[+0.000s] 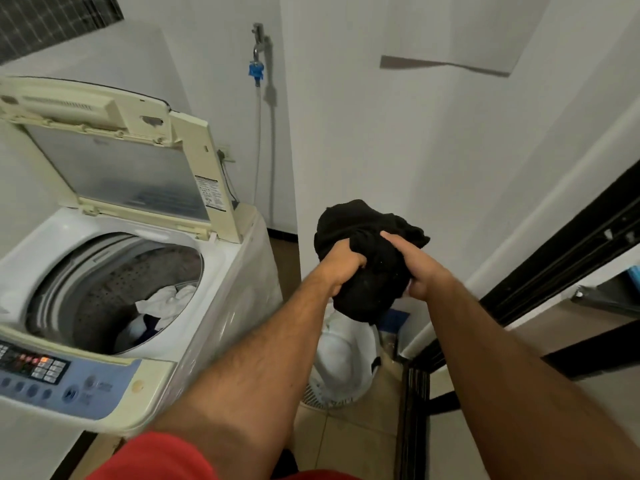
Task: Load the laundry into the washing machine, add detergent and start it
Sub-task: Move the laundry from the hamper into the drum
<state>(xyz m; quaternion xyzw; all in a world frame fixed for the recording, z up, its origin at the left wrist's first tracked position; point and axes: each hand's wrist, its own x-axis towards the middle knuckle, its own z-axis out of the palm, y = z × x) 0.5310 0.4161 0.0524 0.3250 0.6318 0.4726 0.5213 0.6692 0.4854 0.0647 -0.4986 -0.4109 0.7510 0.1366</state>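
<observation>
A bunched black garment [367,244] is held up in the air to the right of the top-loading washing machine [221,306]. My left hand [341,268] grips its left side and my right hand [414,268] grips its right side. The machine's lid [138,168] stands raised. Inside the drum [114,285] lie white and dark clothes [162,303]. The control panel [38,367] at the machine's front shows lit red indicators. Below my hands stands a white laundry basket [341,362] on the floor.
A tap with a blue fitting and a hose [257,69] hangs on the wall behind the machine. A white wall corner stands straight ahead. A black-framed sliding door [554,258] and its track run along the right. The floor is tiled.
</observation>
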